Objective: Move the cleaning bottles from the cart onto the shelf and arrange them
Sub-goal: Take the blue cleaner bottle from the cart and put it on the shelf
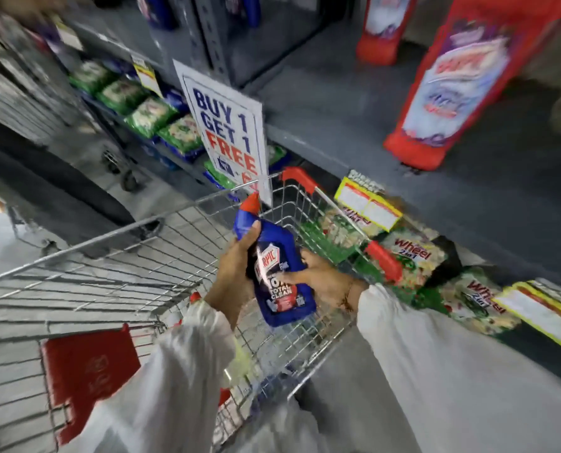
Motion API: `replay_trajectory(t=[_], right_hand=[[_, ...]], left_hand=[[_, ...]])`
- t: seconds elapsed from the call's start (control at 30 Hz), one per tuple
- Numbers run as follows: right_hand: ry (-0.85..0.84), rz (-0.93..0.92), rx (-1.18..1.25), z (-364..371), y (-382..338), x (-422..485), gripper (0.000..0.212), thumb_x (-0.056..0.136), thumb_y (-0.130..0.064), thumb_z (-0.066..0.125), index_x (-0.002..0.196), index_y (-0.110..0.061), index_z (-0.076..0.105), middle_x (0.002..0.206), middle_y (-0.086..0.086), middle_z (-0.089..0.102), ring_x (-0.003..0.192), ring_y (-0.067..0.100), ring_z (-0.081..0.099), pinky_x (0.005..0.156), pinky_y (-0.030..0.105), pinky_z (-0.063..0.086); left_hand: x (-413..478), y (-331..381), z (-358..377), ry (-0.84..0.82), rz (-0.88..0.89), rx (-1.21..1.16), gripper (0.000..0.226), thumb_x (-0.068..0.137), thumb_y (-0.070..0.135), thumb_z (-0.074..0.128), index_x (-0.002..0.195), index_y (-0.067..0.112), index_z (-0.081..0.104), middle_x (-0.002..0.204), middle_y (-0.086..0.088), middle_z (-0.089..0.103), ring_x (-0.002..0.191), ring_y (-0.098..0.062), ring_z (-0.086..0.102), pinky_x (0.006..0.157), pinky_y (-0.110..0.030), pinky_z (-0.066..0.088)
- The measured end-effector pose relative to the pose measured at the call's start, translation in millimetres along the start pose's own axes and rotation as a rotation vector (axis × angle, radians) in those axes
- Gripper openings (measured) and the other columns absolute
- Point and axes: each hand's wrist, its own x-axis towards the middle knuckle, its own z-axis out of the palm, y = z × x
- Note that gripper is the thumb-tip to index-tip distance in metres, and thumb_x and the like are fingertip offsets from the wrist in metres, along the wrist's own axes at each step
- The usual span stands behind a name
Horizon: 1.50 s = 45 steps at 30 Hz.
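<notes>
Shelf [354, 103]: grey metal, above and beyond the grip, its deck running off to the right. Mostly bare where visible.

Cart [115, 256]: wire basket with red corner caps, directly beneath and around the grip, extending to the left. A red panel [89, 371] hangs on its near end, lower left of the grip.

Red bottles: two on the shelf deck, up and to the right of the grip. The nearer red bottle [462, 86] is large and blurred by motion; the farther red bottle [387, 27] stands behind it, well apart.

Promotional sign [230, 132]: white card reading "BUY 1 GET 1 FREE", hung from the shelf edge, just above the grip.

Detergent packs [416, 256]: green and white pouches marked "wheel", on the lower level just right of the grip. Further green packs [151, 116] lie in a row up and to the left.

Blue bottle [272, 263]: label partly legible, "TOTAL CLEAN"; red-tipped angled neck pointing up and away. Held tilted above the cart basket, between both hands, not yet on the shelf.

Left hand [236, 273]: grip closed around the bottle's left side, thumb reaching up to the neck. White sleeve.

Right hand [318, 276]: fingers curled onto the bottle's right side and label, steadying it. Thin bracelet at the wrist; white sleeve.

Price tags [367, 204]: yellow-edged, on the shelf lip right of the grip; print unreadable.
</notes>
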Motion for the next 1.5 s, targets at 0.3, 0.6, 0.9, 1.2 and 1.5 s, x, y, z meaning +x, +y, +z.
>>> replay_trajectory(t=[0.3, 0.6, 0.9, 1.2, 1.5], right_hand=[[-0.069, -0.350, -0.054, -36, -47, -156, 0.069, 0.065, 0.017, 0.069, 0.125, -0.010, 0.047, 0.113, 0.014, 0.062, 0.099, 0.029, 0.061, 0.084, 0.044, 0.055], [0.152, -0.511, -0.056, -94, -43, -279, 0.061, 0.066, 0.024, 0.065, 0.105, -0.022, 0.058, 0.096, 0.003, 0.068, 0.084, 0.016, 0.066, 0.080, 0.039, 0.057], [0.465, -0.650, 0.084, -190, 4, -421, 0.067, 0.050, 0.018, 0.069, 0.111, -0.005, 0.060, 0.089, 0.006, 0.074, 0.081, 0.021, 0.069, 0.071, 0.036, 0.060], [1.115, -0.753, 0.162, -266, 41, -504, 0.058, 0.064, 0.012, 0.075, 0.118, -0.002, 0.060, 0.104, 0.014, 0.071, 0.098, 0.031, 0.065, 0.087, 0.048, 0.055], [1.339, -0.657, 0.017, -301, 42, -499, 0.044, 0.061, -0.009, 0.083, 0.092, -0.034, 0.066, 0.102, 0.002, 0.072, 0.099, 0.023, 0.067, 0.091, 0.050, 0.053]], left_hand=[[-106, 11, 113, -0.308, 0.133, 0.041, 0.095, 0.049, 0.045, 0.085, 0.123, -0.004, 0.053, 0.122, -0.027, 0.056, 0.092, -0.035, 0.060, 0.091, -0.048, 0.050], [-191, -28, 215, -0.424, 0.220, 0.111, 0.060, 0.064, 0.032, 0.079, 0.113, 0.001, 0.060, 0.104, -0.020, 0.066, 0.082, -0.030, 0.064, 0.078, -0.042, 0.055], [-265, -86, 341, -0.751, 0.592, 0.696, 0.017, 0.064, 0.020, 0.083, 0.074, 0.019, 0.069, 0.070, -0.002, 0.072, 0.063, -0.016, 0.065, 0.053, -0.026, 0.050], [-296, -185, 473, -1.026, 0.564, 0.671, 0.029, 0.067, 0.000, 0.078, 0.082, 0.021, 0.063, 0.077, 0.005, 0.069, 0.068, -0.008, 0.066, 0.071, -0.027, 0.053], [-273, -199, 512, -1.169, 0.545, 0.763, 0.052, 0.079, -0.001, 0.066, 0.127, 0.005, 0.047, 0.102, -0.001, 0.063, 0.089, -0.010, 0.061, 0.071, -0.014, 0.052]])
